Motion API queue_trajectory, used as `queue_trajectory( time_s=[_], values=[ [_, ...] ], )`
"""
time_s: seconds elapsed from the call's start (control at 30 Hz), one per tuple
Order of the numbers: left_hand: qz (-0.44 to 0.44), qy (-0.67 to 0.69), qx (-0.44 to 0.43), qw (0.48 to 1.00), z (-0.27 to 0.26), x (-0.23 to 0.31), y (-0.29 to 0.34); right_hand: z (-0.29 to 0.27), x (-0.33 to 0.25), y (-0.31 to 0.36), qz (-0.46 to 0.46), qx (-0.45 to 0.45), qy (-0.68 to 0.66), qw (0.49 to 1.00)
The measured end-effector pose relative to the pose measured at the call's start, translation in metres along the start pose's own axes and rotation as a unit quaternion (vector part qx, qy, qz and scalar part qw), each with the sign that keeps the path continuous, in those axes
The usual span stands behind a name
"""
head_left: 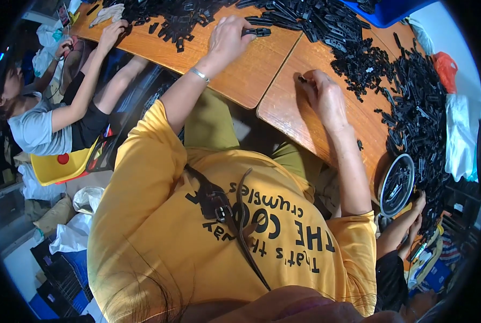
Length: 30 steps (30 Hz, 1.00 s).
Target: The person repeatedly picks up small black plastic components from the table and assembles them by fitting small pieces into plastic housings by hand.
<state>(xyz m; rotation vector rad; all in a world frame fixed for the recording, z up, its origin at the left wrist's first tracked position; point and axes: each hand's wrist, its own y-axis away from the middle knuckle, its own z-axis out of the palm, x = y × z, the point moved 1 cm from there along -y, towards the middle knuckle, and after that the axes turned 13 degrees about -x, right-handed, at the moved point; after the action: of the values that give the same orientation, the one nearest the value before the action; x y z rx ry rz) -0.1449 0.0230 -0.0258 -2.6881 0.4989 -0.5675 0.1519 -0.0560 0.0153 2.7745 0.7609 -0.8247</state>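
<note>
My left hand point(228, 41) is closed on a long black plastic part point(260, 32), which sticks out to the right past the fingertips over the wooden table. Nearer to me on the right, my right hand point(326, 99) pinches a small black plastic piece point(302, 79) between thumb and fingers, just above the tabletop. The two hands are apart. Beyond them lies a heap of long black plastic parts point(316, 21). A pile of tiny black pieces point(364, 67) spreads to the right of my right hand.
Flat black parts point(178, 27) lie at the far left of the table point(240, 81). More long black parts point(420, 107) cover its right side, beside a round clear container point(381, 185). A blue bin point(383, 16) stands at the back. Co-workers sit at left point(46, 124) and lower right point(396, 274).
</note>
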Motion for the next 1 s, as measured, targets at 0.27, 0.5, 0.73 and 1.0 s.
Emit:
queue_trajectory(
  time_s=[0.27, 0.5, 0.73, 1.0],
  values=[
    [-0.031, 0.458, -0.12, 0.88, -0.008, 0.048, 0.0, -0.009, -0.039, -0.028, -0.12, 0.164, -0.069, 0.977],
    [-0.001, 0.585, -0.185, 0.79, -0.036, 0.089, 0.001, -0.02, -0.051, -0.033, -0.182, 0.215, -0.09, 0.955],
    [-0.054, 0.597, -0.222, 0.769, -0.047, 0.095, 0.012, -0.026, -0.041, -0.026, -0.206, 0.189, -0.011, 0.96],
    [-0.056, 0.63, -0.222, 0.742, -0.043, 0.095, 0.021, -0.021, -0.041, -0.02, -0.148, 0.128, -0.104, 0.975]
  ],
)
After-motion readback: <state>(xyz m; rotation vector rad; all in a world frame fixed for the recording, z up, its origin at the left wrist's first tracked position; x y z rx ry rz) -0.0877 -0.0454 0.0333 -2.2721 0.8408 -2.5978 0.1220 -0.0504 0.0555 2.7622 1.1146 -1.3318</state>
